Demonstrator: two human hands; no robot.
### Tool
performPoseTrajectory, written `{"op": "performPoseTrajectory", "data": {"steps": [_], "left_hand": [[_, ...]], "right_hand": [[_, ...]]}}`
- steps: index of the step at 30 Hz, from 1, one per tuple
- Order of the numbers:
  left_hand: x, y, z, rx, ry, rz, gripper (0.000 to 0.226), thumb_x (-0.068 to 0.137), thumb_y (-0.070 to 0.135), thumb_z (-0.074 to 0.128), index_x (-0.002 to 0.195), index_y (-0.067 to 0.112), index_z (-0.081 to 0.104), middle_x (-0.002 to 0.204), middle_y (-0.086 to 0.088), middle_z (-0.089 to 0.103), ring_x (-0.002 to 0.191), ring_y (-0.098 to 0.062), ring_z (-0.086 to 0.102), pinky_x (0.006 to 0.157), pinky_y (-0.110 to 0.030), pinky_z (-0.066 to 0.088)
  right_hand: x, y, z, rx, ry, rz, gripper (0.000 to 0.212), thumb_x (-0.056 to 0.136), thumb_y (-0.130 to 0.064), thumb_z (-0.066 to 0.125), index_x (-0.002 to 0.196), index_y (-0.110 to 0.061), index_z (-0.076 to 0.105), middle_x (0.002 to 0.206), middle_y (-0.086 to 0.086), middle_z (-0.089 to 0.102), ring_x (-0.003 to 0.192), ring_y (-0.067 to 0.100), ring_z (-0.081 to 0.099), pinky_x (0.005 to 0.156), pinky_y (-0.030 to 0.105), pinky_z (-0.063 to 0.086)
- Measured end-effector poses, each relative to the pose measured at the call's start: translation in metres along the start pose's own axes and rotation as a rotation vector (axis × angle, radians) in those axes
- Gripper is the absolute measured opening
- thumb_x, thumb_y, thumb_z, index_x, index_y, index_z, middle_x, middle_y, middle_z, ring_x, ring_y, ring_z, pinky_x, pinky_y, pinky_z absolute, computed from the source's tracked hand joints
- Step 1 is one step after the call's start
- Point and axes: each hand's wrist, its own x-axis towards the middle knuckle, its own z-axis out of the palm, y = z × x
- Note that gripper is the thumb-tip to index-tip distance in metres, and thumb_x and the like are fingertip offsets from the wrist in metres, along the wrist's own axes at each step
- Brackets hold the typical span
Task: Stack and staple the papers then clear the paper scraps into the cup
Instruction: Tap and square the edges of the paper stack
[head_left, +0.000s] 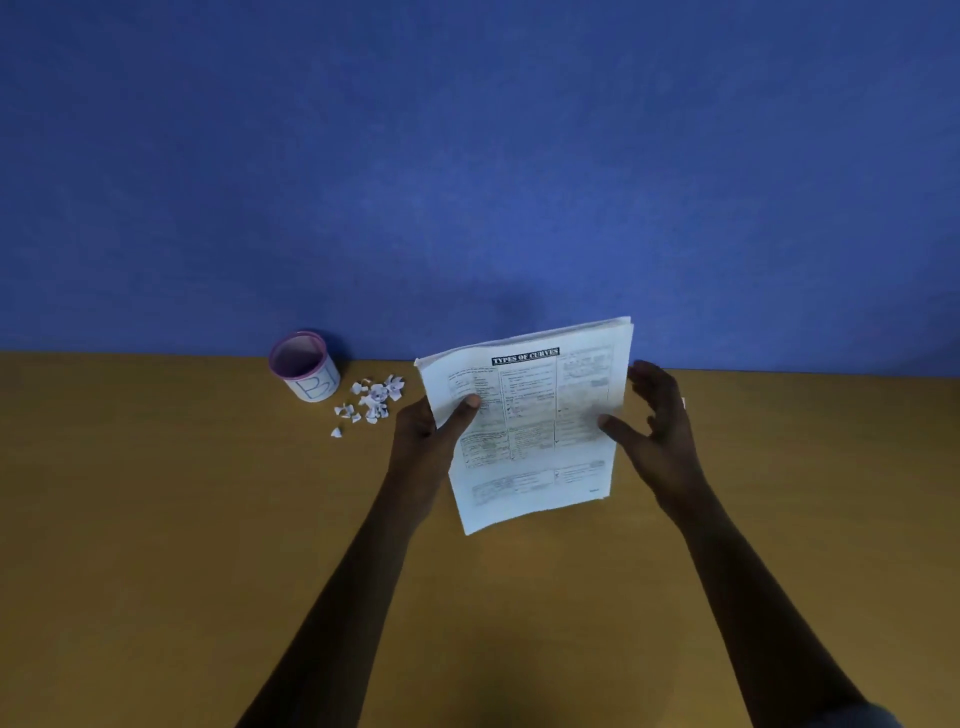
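A stack of printed white papers (535, 421), headed "TYPES OF CURVES", stands nearly upright above the table. My left hand (426, 436) grips its left edge, thumb on the front sheet. My right hand (657, 421) is at the stack's right edge with fingers spread, the thumb touching the front sheet and the other fingers apart from the paper. A white cup (305, 373) with a purple rim stands upright at the back left by the wall. Several small white paper scraps (371, 399) lie scattered on the table just right of the cup. No stapler is in view.
The brown table (156, 519) runs across the whole lower view and meets a blue wall (467, 182) at the back. A small white bit (683, 403) peeks out behind my right hand.
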Motion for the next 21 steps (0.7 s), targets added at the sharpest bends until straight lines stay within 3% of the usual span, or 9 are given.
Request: {"op": "performPoseTrajectory", "data": {"steps": [3, 4, 7, 10, 13, 16, 21], "left_hand": [[0.0, 0.0, 0.002, 0.067, -0.037, 0.04, 0.018, 0.102, 0.011, 0.066, 0.115, 0.014, 0.076, 0.115, -0.001, 0.081, 0.108, -0.02, 0.076, 0.089, -0.033, 0.06], [0.0, 0.0, 0.002, 0.079, -0.041, 0.055, 0.019, 0.102, 0.011, 0.066, 0.117, 0.014, 0.076, 0.115, 0.0, 0.08, 0.109, -0.02, 0.076, 0.09, -0.033, 0.06], [0.001, 0.002, 0.002, 0.089, -0.05, 0.114, 0.021, 0.102, 0.011, 0.066, 0.121, 0.015, 0.074, 0.117, 0.002, 0.08, 0.112, -0.018, 0.075, 0.094, -0.032, 0.061], [0.001, -0.004, -0.003, 0.114, -0.039, 0.133, 0.022, 0.101, 0.012, 0.066, 0.122, 0.016, 0.074, 0.117, 0.003, 0.08, 0.112, -0.017, 0.075, 0.092, -0.031, 0.062], [0.0, -0.02, -0.007, 0.127, -0.007, 0.103, 0.021, 0.101, 0.009, 0.067, 0.117, 0.018, 0.075, 0.114, 0.003, 0.081, 0.11, -0.018, 0.076, 0.094, -0.038, 0.063], [-0.003, -0.029, -0.007, 0.128, 0.008, 0.091, 0.024, 0.101, 0.005, 0.065, 0.115, 0.023, 0.075, 0.112, 0.008, 0.081, 0.109, -0.015, 0.076, 0.091, -0.033, 0.063], [-0.002, -0.028, -0.002, 0.135, 0.012, 0.12, 0.026, 0.101, 0.005, 0.065, 0.116, 0.025, 0.074, 0.112, 0.011, 0.08, 0.109, -0.013, 0.076, 0.088, -0.027, 0.062]], "right_hand": [[0.008, -0.014, 0.003, 0.121, -0.026, -0.001, 0.038, 0.091, 0.002, 0.072, 0.127, -0.009, 0.063, 0.122, 0.0, 0.075, 0.116, 0.02, 0.07, 0.096, 0.04, 0.059], [0.007, -0.016, 0.004, 0.162, -0.019, 0.012, 0.032, 0.092, 0.005, 0.07, 0.121, -0.009, 0.067, 0.114, -0.002, 0.078, 0.109, 0.019, 0.074, 0.092, 0.041, 0.061], [0.002, -0.02, 0.009, 0.194, 0.029, -0.024, 0.03, 0.093, 0.009, 0.067, 0.115, -0.011, 0.071, 0.105, -0.008, 0.081, 0.099, 0.013, 0.076, 0.08, 0.024, 0.06], [-0.005, -0.012, 0.016, 0.182, 0.065, -0.027, 0.031, 0.093, 0.01, 0.067, 0.114, -0.013, 0.072, 0.1, -0.012, 0.081, 0.095, 0.006, 0.076, 0.077, 0.017, 0.058], [-0.013, 0.002, 0.024, 0.162, 0.064, -0.002, 0.04, 0.094, 0.009, 0.066, 0.111, -0.027, 0.07, 0.103, -0.017, 0.08, 0.1, 0.006, 0.075, 0.08, 0.021, 0.059], [-0.016, 0.012, 0.027, 0.127, 0.08, -0.022, 0.038, 0.095, 0.009, 0.066, 0.119, -0.021, 0.069, 0.109, -0.015, 0.079, 0.107, 0.011, 0.075, 0.085, 0.026, 0.061], [-0.016, 0.013, 0.026, 0.063, 0.128, -0.027, 0.033, 0.094, 0.008, 0.066, 0.119, -0.014, 0.068, 0.109, -0.013, 0.075, 0.1, 0.002, 0.074, 0.079, 0.018, 0.059]]}}
